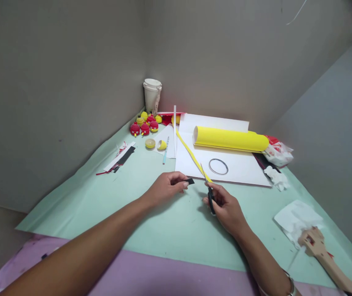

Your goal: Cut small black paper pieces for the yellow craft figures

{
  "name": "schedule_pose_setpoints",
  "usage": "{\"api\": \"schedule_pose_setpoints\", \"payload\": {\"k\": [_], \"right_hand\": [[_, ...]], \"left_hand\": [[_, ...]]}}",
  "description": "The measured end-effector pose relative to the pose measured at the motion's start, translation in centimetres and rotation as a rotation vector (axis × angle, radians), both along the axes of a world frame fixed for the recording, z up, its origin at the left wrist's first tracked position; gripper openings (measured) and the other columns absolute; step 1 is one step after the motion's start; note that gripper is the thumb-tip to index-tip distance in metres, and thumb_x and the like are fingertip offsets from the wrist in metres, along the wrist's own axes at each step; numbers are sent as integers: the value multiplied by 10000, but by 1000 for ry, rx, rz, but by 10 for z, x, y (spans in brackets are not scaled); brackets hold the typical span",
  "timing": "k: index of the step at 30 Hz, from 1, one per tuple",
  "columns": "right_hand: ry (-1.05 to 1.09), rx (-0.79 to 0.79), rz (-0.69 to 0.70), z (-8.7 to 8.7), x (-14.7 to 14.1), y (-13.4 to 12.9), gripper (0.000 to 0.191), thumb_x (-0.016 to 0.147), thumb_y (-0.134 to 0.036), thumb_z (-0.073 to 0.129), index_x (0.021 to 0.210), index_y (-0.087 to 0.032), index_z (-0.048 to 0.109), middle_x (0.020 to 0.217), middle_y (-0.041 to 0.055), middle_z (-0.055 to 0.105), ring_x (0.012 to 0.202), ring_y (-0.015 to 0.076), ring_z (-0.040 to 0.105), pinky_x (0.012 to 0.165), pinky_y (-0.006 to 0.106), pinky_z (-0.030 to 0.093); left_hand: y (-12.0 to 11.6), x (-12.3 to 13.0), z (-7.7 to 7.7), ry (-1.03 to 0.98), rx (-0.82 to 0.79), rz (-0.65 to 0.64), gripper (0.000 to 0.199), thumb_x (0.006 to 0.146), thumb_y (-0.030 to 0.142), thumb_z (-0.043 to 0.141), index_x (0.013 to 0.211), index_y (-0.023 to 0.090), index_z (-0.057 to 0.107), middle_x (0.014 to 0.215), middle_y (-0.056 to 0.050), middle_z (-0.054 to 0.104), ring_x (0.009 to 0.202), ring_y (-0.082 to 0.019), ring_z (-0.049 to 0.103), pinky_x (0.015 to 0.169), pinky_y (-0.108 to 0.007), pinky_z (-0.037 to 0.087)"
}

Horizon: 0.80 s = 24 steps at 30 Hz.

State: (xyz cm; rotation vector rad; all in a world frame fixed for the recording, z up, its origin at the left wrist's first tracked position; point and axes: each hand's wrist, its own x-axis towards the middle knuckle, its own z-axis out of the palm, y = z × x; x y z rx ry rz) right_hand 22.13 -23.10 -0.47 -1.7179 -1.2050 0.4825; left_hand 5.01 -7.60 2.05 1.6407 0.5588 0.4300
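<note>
Black paper (191,181) in left hand (177,183), scissors (210,197) near, yellow roll (231,139) behind.

"Was the roll (231,139) plain yellow?"
"Yellow, with fine lines."
"And the scissors (211,199)?"
"They had black handles, and the small strip (191,181) was black too."
"The table cover (163,230)?"
"It was pale green."
</note>
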Motion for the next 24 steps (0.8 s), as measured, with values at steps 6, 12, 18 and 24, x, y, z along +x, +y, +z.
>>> {"api": "schedule_pose_setpoints", "payload": {"k": [6, 12, 18, 24], "right_hand": [[177, 33, -1, 2, -3, 2, 553, 755, -322, 730, 1255, -194, 534, 958, 59, 665, 749, 165, 614, 622, 278, 525], [221, 58, 39, 1, -11, 4, 530, 761, -268, 714, 1253, -195, 531, 981, 70, 668, 800, 177, 643, 675, 292, 548], [113, 37, 41, -4, -15, 4, 459, 790, -225, 666, 1236, -191, 563, 922, 52, 669, 797, 171, 638, 690, 280, 534], [70, 61, -5, -4, -15, 2, 420, 782, -241, 676, 1185, -183, 572, 863, 41, 660, 727, 160, 628, 623, 261, 521]], "left_hand": [[-5, 0, -2, 9, 241, -43, 192, 798, 308, 605, 903, 197, 721, 867, -39, 711, 780, -183, 624, 739, -293, 455], [-10, 1, -5, -7, 418, -99, 179, 796, 275, 612, 912, 235, 742, 865, -39, 720, 799, -196, 628, 757, -308, 456], [-15, 0, -5, -8, 453, -189, 188, 807, 261, 611, 938, 233, 743, 853, -30, 709, 785, -175, 627, 738, -277, 448], [-16, 1, -1, -21, 338, -136, 164, 766, 219, 644, 906, 210, 730, 873, -35, 710, 828, -179, 635, 780, -289, 462]]}}
